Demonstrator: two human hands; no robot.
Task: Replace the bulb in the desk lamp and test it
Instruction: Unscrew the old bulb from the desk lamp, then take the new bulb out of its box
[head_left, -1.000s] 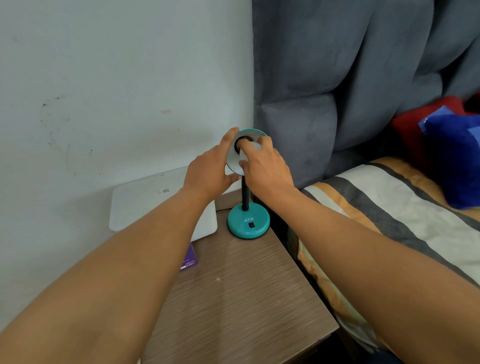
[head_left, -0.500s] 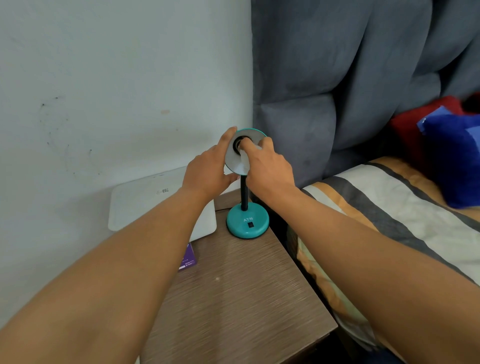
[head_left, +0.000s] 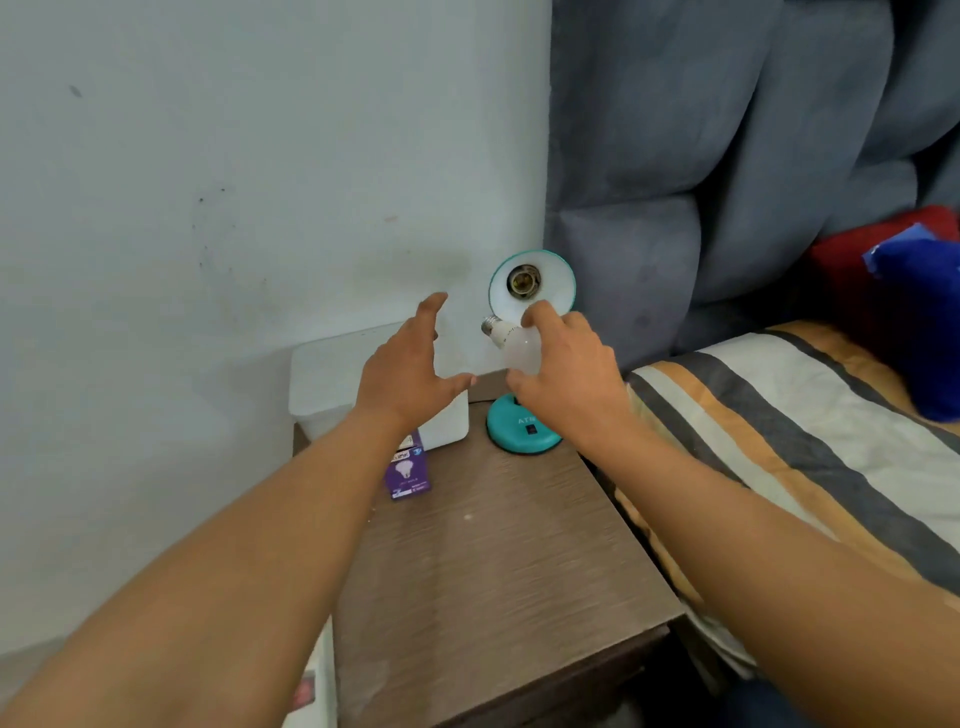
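Note:
A small teal desk lamp stands at the back of the wooden bedside table (head_left: 493, 561). Its round shade (head_left: 558, 275) faces me and its socket (head_left: 521, 282) is bare. The lamp's teal base (head_left: 506, 428) shows below my right hand. My right hand (head_left: 566, 374) holds a white bulb (head_left: 511, 343) just below the shade, the metal screw end pointing up and left. My left hand (head_left: 410, 371) hovers open to the left of the bulb, fingers spread, touching nothing. A purple bulb box (head_left: 408, 470) lies on the table under my left wrist.
A white box (head_left: 332, 384) sits against the wall behind my left hand. A grey padded headboard (head_left: 727, 156) rises on the right, with a striped bed cover (head_left: 779, 441) and red and blue cushions (head_left: 914, 317) beside the table.
My right hand has drawn the bulb out of the socket and lowered it. My left hand has let go of the shade and moved left, opening.

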